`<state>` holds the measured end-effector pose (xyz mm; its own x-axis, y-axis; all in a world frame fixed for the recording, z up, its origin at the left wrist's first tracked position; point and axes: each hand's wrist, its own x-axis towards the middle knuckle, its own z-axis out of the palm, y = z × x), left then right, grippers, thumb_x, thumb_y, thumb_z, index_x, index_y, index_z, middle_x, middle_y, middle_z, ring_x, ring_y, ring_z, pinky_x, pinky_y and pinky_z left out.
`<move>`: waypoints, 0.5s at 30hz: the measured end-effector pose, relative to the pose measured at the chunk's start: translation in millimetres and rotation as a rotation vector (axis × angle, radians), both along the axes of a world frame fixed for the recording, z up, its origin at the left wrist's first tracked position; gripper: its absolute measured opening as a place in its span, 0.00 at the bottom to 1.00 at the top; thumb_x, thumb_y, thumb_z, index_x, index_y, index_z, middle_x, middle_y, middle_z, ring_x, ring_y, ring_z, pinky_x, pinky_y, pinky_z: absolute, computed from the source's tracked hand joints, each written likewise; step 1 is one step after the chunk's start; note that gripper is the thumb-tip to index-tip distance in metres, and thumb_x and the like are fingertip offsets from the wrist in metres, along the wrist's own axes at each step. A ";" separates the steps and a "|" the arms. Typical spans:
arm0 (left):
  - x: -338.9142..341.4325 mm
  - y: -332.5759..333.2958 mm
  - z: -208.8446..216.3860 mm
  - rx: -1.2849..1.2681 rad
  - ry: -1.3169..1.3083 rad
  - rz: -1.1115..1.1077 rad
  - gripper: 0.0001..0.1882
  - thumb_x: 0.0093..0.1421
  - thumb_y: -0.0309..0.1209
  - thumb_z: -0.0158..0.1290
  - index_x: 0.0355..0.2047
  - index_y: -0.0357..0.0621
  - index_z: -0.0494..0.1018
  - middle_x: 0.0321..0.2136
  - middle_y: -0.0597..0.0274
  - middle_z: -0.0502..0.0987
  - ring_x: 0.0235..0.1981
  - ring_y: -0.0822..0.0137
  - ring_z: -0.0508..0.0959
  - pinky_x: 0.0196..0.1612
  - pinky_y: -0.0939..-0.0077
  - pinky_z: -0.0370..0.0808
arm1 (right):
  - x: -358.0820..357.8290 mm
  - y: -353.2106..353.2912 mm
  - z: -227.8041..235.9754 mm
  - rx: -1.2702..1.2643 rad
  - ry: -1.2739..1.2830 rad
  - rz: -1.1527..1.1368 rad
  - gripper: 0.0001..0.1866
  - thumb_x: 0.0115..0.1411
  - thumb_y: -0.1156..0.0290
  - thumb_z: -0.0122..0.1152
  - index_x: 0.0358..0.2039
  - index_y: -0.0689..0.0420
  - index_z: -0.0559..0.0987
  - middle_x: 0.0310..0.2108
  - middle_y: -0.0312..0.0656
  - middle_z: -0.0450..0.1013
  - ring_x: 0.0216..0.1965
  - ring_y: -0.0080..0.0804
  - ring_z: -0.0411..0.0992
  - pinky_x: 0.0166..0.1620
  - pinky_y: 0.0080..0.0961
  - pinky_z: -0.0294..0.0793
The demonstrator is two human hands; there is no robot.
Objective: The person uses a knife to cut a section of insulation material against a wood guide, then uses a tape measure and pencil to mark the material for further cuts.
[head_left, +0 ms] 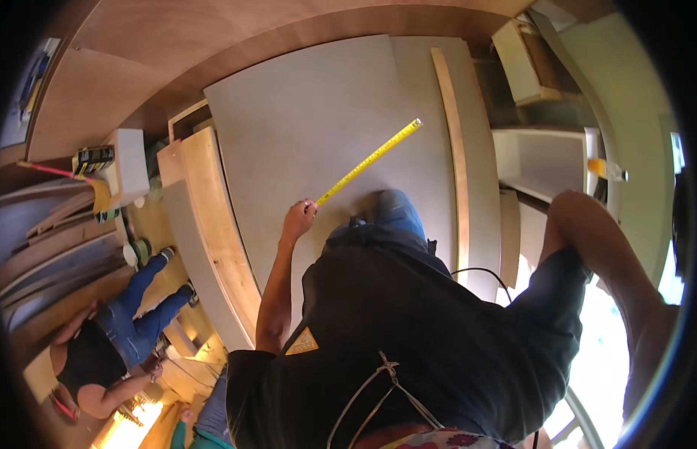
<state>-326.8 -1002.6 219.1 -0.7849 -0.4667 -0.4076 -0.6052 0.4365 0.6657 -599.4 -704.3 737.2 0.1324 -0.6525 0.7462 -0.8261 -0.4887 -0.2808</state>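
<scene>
Left fingers (306,204) gripping yellow tape measure (369,162), extended diagonally, grey board (303,112) below

Broad, flat, matte grey sheet panelling (318,112) as supporting surface, its larger expanse to the left of a long, narrow, pale wooden strip (451,135). Strip laid directly on the grey, running lengthwise, near end not clearly visible. Left of the strip's far end, a faint straight edge (393,56) in the panelling; joint or overlap not determinable. Right of the strip, a narrower grey margin (476,165).
</scene>
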 end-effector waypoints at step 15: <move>-29.1 4.4 -9.6 0.095 -0.326 -0.097 0.18 0.64 0.44 0.47 0.35 0.43 0.78 0.26 0.55 0.78 0.28 0.60 0.78 0.36 0.65 0.74 | -143.4 41.9 -234.8 0.209 -1.399 -0.499 0.07 0.60 0.72 0.61 0.37 0.58 0.73 0.29 0.41 0.76 0.31 0.28 0.77 0.39 0.25 0.76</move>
<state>-355.9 -998.2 209.5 -0.6453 -0.3444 -0.6819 -0.7513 0.4481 0.4845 -742.7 -662.4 502.4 -0.8525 -0.5218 -0.0318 0.0970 -0.0980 -0.9904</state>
